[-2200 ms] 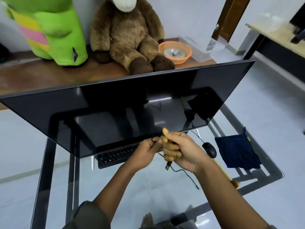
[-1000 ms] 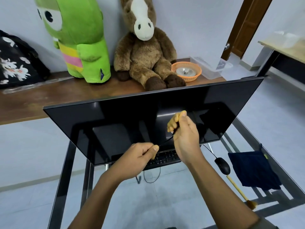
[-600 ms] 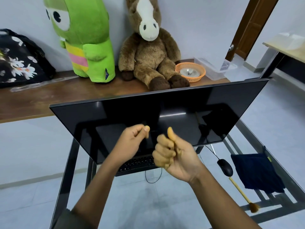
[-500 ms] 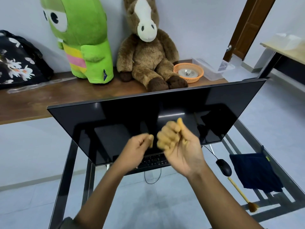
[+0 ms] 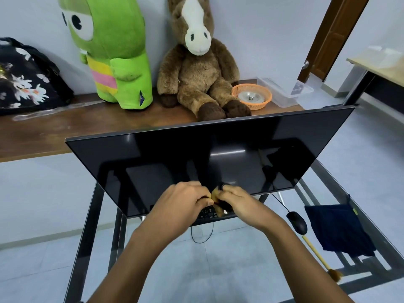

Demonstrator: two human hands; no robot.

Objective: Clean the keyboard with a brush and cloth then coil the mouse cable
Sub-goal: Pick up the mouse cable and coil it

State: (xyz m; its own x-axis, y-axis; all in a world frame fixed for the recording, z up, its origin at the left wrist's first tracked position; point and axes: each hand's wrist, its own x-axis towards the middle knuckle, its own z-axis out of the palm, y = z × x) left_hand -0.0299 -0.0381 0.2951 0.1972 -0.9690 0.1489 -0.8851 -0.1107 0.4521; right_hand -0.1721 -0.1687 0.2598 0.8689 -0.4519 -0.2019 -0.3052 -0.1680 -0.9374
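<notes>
Both hands meet just above the near edge of the black keyboard (image 5: 208,213): the left hand (image 5: 183,206) and the right hand (image 5: 238,206) are closed around a dark bundle of thin black mouse cable (image 5: 223,205). A loose loop hangs below the glass table (image 5: 371,270); another run leads right to the black mouse (image 5: 296,222). Pulling hard could drag the mouse off its spot, and a slack grip could let the coils spring apart. Further right lie the wooden-handled brush (image 5: 317,255) and dark blue cloth (image 5: 336,228). Far off, an orange plastic basket (image 5: 262,101) holds a round metal lid (image 5: 251,97); what is in the clear plastic box (image 5: 284,94) beside it I cannot tell.
</notes>
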